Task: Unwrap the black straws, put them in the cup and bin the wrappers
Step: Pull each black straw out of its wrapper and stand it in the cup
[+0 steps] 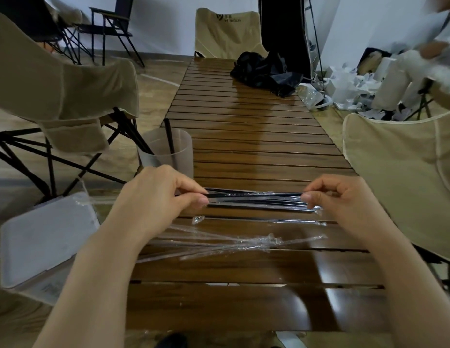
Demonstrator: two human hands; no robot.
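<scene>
My left hand (166, 194) and my right hand (344, 197) each pinch one end of a black straw (254, 194) held level just above the slatted wooden table (244, 136). Under it lie several more black straws in clear wrappers (264, 205). Closer to me, empty clear wrappers (219, 243) are strewn across the slats. A translucent cup (180, 149) stands at the table's left edge behind my left hand, with black straws (168, 136) upright in it. A pale translucent bin (43, 242) sits at the lower left, off the table, with wrappers poking from its rim.
Beige folding chairs stand at the left (55, 96), the right (405, 177) and the far end (226, 33). A crumpled black bag (266, 71) lies on the far part of the table. White clutter and a blurred person (420, 59) are at the far right.
</scene>
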